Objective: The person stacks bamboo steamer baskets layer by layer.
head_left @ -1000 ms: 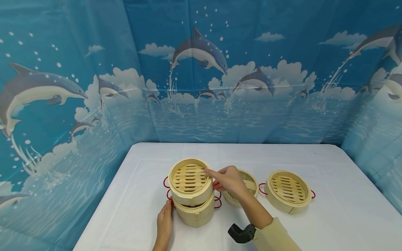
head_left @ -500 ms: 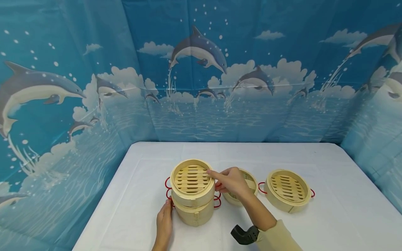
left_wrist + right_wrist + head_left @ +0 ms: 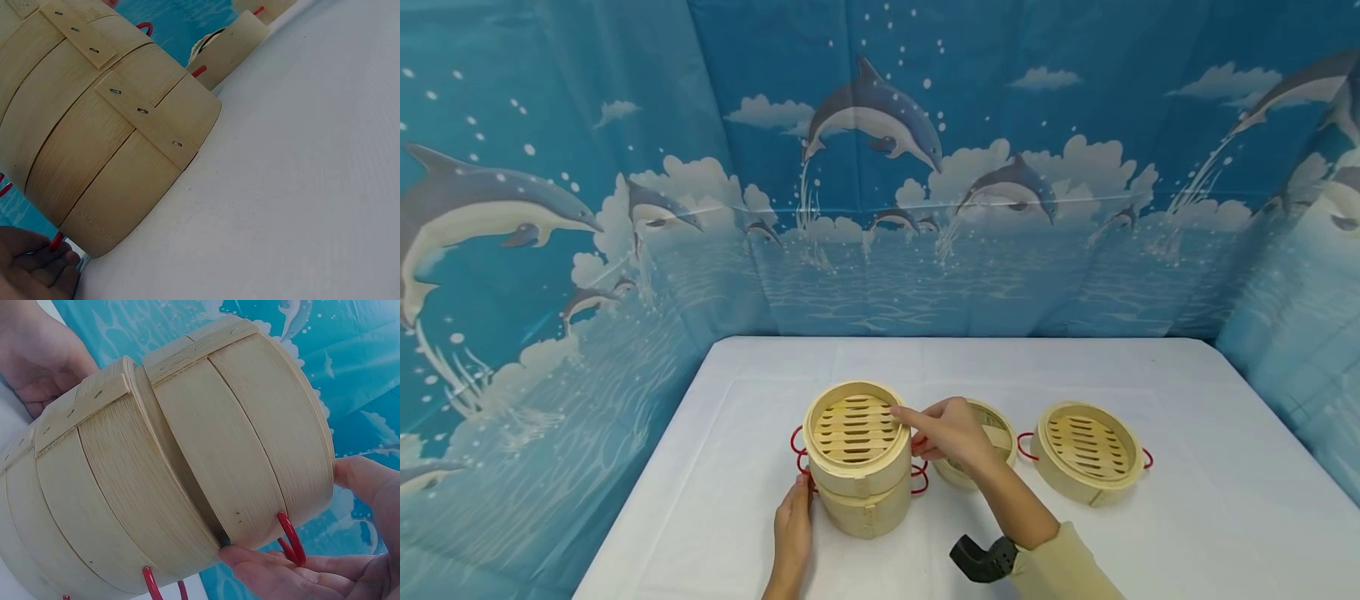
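A stack of round bamboo steamer baskets with red loop handles stands in front of me. My right hand (image 3: 951, 433) grips the slatted top basket (image 3: 857, 429), thumb over its rim and fingers under its side by a red handle (image 3: 290, 540). In the right wrist view a narrow dark gap shows between this top basket and the lower baskets (image 3: 125, 469). My left hand (image 3: 793, 521) is at the left side of the lower part (image 3: 868, 512). Its curled fingers hold a red handle (image 3: 56, 240) there, in the left wrist view.
Behind my right hand sits a bamboo ring-like piece (image 3: 988, 417) with a crossbar, partly hidden. Further right stands another slatted steamer basket (image 3: 1086, 450) with red handles. All rest on a white-covered table (image 3: 1217, 500). A blue dolphin curtain (image 3: 880, 275) hangs behind.
The top basket has come down onto the lower ones, and the dark gap at its front has closed in the head view. It shifted slightly right, then back left. The left hand barely moved.
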Demonstrator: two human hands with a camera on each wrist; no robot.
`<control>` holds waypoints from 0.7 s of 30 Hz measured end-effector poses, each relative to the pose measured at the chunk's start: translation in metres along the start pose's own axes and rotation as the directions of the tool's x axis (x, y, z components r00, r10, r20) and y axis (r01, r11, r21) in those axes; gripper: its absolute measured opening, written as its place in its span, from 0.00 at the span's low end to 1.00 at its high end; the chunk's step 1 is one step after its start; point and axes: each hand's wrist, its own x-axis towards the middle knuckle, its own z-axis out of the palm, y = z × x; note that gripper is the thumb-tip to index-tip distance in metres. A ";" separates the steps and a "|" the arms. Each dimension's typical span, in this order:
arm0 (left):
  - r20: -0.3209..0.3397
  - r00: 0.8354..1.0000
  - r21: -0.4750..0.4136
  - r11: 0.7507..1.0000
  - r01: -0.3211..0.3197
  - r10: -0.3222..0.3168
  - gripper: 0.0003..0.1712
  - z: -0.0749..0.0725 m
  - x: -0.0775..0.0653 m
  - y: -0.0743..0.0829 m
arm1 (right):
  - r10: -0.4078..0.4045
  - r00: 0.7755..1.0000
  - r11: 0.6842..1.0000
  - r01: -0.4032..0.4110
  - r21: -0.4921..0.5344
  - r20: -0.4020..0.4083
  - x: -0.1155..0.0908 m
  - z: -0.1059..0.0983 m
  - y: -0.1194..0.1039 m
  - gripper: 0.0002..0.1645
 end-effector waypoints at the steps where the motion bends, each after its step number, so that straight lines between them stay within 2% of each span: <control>1: 0.000 1.000 0.002 1.000 0.001 -0.001 0.25 0.000 0.000 0.000 | -0.001 1.000 1.000 0.001 -0.001 -0.001 0.000 0.000 0.000 0.30; 10: 0.014 1.000 -0.005 1.000 -0.005 0.005 0.25 0.000 0.000 0.000 | -0.013 1.000 1.000 0.013 -0.005 0.008 -0.001 0.000 0.001 0.28; 21: 0.004 1.000 0.019 1.000 0.003 -0.003 0.27 0.001 0.002 -0.004 | 0.025 0.999 1.000 -0.025 -0.017 0.024 0.000 -0.003 0.003 0.31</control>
